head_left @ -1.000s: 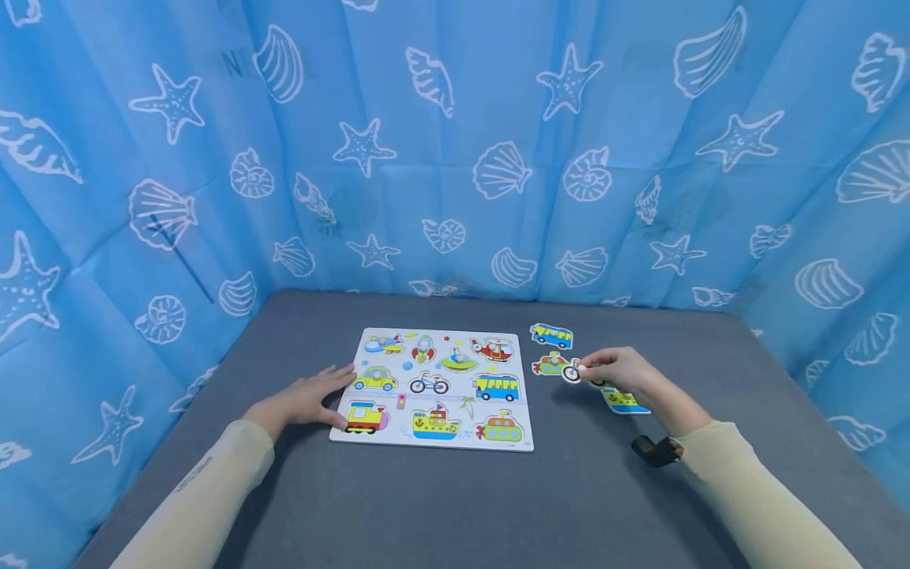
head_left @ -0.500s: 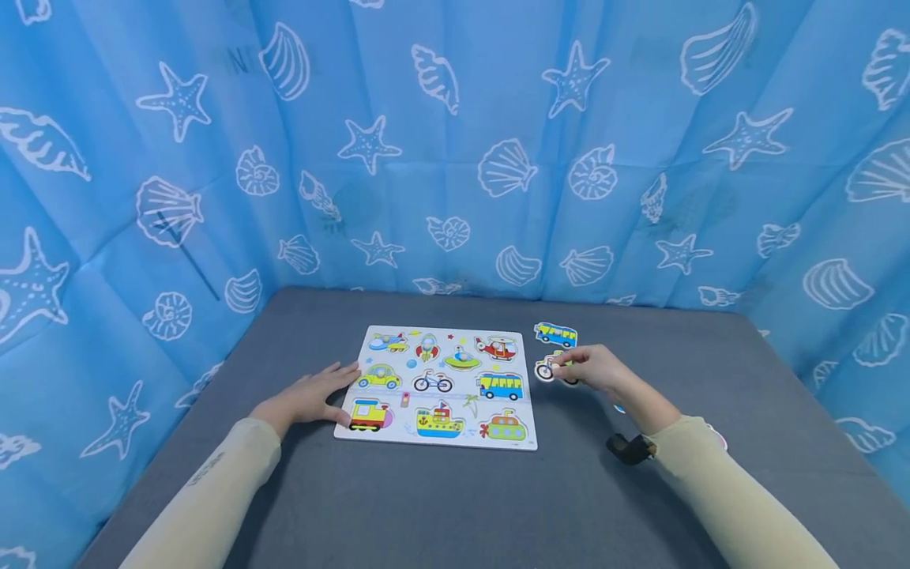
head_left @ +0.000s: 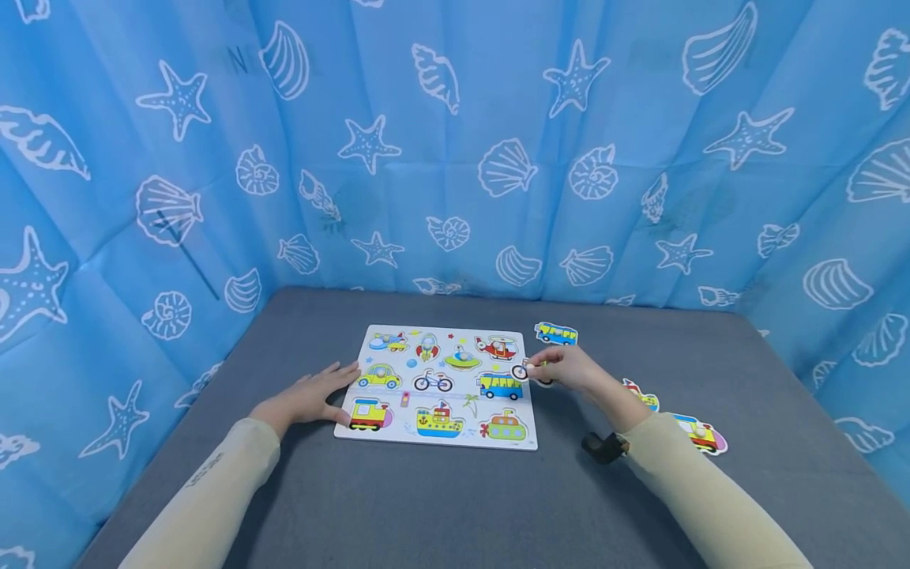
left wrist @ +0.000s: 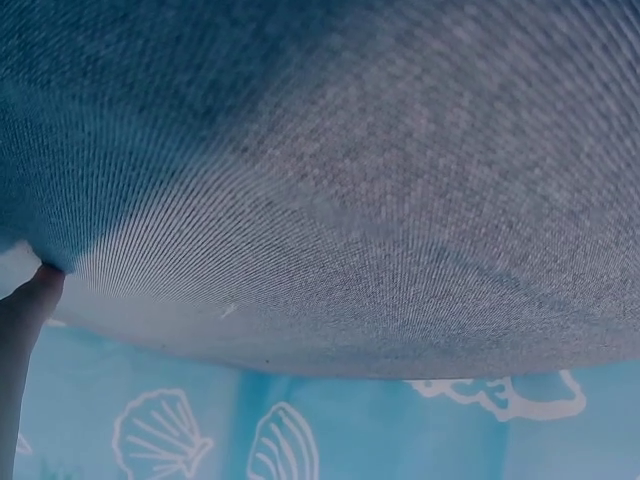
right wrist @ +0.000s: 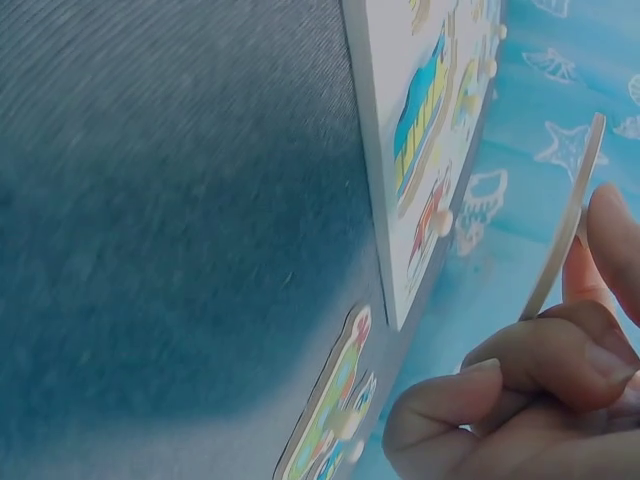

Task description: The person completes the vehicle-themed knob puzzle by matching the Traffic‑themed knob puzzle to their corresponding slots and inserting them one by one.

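Observation:
In the head view, a white puzzle board (head_left: 462, 383) with vehicle pictures lies on the table. My left hand (head_left: 313, 397) rests at its left edge, fingers spread, thumb by the train picture. My right hand (head_left: 572, 371) pinches a bicycle puzzle piece (head_left: 520, 370) by its knob over the board's right edge, near the bus picture (head_left: 501, 386). The bicycle slot (head_left: 433, 382) lies mid-board. The right wrist view shows the piece (right wrist: 565, 240) edge-on, raised between thumb and fingers. A finger (left wrist: 32, 305) shows at the left of the left wrist view.
A bus piece (head_left: 557, 333) lies beyond the right hand. A boat piece (head_left: 643, 395) and a train piece (head_left: 701, 435) lie near the right forearm. The right wrist view shows a submarine piece (right wrist: 325, 400) beside the board. A blue curtain (head_left: 455, 158) hangs behind the table.
My right hand has carried the bicycle piece leftward, from over the loose pieces to the board's right edge. The left hand stays at the board; the head view shifted slightly.

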A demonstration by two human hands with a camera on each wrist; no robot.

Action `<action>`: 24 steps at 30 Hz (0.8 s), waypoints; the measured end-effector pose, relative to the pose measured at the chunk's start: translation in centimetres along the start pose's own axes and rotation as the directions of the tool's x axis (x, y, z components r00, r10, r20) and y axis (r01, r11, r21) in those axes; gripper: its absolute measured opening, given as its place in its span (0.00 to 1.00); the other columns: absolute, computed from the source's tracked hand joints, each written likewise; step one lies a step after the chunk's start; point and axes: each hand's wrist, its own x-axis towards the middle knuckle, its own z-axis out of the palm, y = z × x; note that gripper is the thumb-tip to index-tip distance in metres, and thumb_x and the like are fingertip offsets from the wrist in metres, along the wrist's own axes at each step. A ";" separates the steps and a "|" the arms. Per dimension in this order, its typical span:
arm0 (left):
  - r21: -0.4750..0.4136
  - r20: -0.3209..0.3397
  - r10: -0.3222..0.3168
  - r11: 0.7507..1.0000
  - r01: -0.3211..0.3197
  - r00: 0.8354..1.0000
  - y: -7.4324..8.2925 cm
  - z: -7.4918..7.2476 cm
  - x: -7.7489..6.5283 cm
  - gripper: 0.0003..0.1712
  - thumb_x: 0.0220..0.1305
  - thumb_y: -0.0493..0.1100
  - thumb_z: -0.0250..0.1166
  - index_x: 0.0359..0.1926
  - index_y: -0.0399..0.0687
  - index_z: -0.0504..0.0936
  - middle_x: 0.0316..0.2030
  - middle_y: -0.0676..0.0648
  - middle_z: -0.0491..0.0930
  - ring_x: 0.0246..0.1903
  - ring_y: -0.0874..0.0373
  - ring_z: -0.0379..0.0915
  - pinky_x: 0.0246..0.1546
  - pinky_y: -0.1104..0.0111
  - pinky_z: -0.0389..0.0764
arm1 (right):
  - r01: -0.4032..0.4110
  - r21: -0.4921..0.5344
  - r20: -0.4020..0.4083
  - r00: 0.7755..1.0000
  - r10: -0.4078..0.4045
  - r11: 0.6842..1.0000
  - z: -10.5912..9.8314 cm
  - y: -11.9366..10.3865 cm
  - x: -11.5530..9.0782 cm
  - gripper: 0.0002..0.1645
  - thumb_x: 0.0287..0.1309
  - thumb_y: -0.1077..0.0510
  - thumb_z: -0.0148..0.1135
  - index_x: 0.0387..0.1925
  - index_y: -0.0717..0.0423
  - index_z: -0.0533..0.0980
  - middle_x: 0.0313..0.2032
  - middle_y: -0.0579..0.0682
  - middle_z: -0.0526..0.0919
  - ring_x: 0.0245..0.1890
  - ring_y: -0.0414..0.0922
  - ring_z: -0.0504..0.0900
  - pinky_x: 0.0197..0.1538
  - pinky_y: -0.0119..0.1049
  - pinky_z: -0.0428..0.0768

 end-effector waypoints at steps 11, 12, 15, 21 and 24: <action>0.005 0.001 -0.004 1.000 0.004 1.000 0.1 -0.1 0.1 0.61 0.49 0.68 0.70 0.76 0.49 0.52 0.75 0.43 0.47 0.73 0.38 0.34 0.66 0.36 0.40 | -0.025 0.054 0.016 1.000 0.024 0.998 2.3 -1.1 0.7 0.13 0.60 0.56 0.68 0.43 0.60 0.82 0.33 0.49 0.80 0.35 0.47 0.72 0.39 0.41 0.67; 0.005 0.001 -0.001 1.000 0.001 1.000 0.1 -0.1 0.1 0.60 0.49 0.68 0.69 0.76 0.49 0.52 0.75 0.43 0.47 0.73 0.38 0.34 0.66 0.36 0.40 | -0.032 0.058 0.017 0.999 0.031 0.998 2.6 -1.2 0.8 0.12 0.59 0.56 0.68 0.42 0.59 0.82 0.32 0.49 0.79 0.35 0.47 0.72 0.38 0.40 0.66; 0.005 0.002 -0.002 1.000 0.002 1.000 0.2 -0.1 0.0 0.60 0.50 0.68 0.69 0.76 0.49 0.52 0.75 0.43 0.47 0.73 0.38 0.34 0.66 0.36 0.40 | -0.036 0.066 0.024 0.999 0.035 0.997 3.3 -1.3 1.0 0.10 0.59 0.56 0.68 0.40 0.58 0.82 0.31 0.49 0.78 0.34 0.47 0.72 0.36 0.38 0.65; 0.013 -0.006 0.011 1.000 -0.011 1.000 0.3 0.0 -0.1 0.59 0.51 0.67 0.69 0.76 0.47 0.53 0.75 0.42 0.48 0.73 0.37 0.35 0.66 0.36 0.40 | -0.039 0.052 0.034 0.999 0.037 0.998 4.1 -1.9 1.0 0.10 0.59 0.57 0.68 0.40 0.58 0.82 0.35 0.51 0.78 0.36 0.47 0.72 0.38 0.39 0.67; 0.014 -0.009 0.011 1.000 -0.011 1.000 0.3 0.0 -0.1 0.59 0.51 0.67 0.69 0.76 0.48 0.53 0.75 0.43 0.48 0.73 0.37 0.35 0.66 0.36 0.40 | -0.052 0.045 0.032 0.998 0.051 0.998 4.6 -2.2 1.2 0.10 0.58 0.56 0.69 0.40 0.57 0.83 0.35 0.51 0.77 0.35 0.47 0.71 0.36 0.38 0.66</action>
